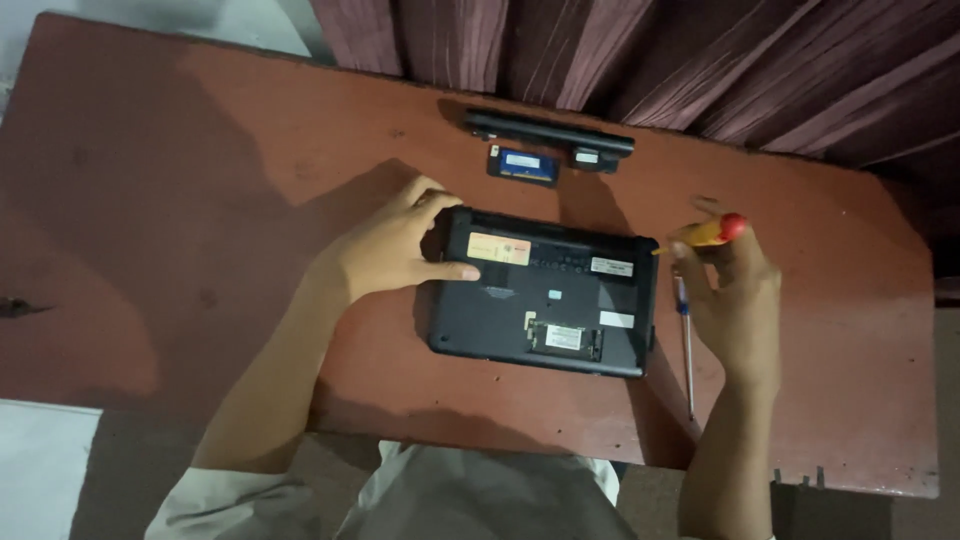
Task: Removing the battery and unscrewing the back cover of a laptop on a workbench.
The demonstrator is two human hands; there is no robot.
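Upturned black laptop (545, 295) on a red worktop (200, 200); left hand (390, 250) presses its corner, right hand (730, 290) grips a screwdriver (712, 233). Battery (548, 135) and memory card (524, 165) already out; base unopened.

We look down on a reddish-brown wooden table (200, 180), its top scuffed and marked with dark spots. Behind its far edge hangs a dark maroon curtain (620, 50) in heavy folds. At the upper left we see a patch of pale wall (230, 18). Below the table's near left corner lies a light floor (40, 470). The light is dim and warm, and soft shadows fall across the tabletop.
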